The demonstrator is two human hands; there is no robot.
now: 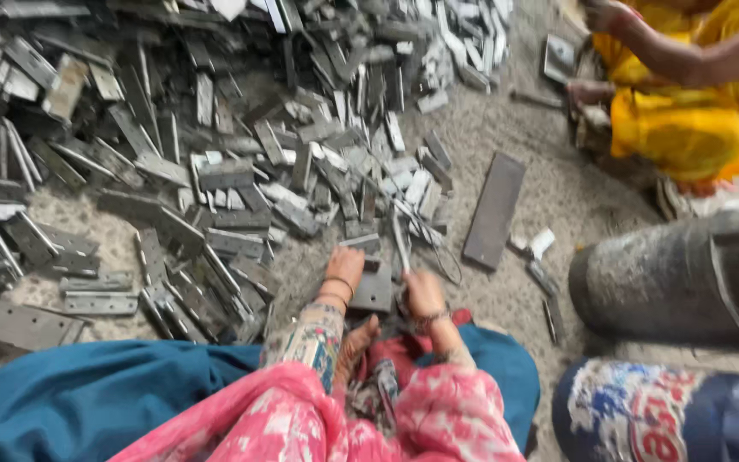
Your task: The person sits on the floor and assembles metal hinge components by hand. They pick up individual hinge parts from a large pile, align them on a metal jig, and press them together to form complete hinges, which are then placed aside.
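Steel, grey and flat: the hinge plate [375, 287] lies on the floor [558, 197] just in front of the person's knees, between both hands. It looks stiff and fairly heavy for its size, with thin stamped edges that could bite a finger, so a hold by the long sides, flat of the fingers on the face, seems safest (its surface looks dull, not oily, though blur hides detail). The left hand [344, 267] rests on the plate's left edge, fingers curled down onto it. The right hand [425, 293] is closed round a thin rod [400, 244] standing up beside the plate's right edge. Beyond lies a big heap [241, 162] of like plates, a longer bar [495, 210], a dark drum [686, 274], and another person in yellow [686, 94].
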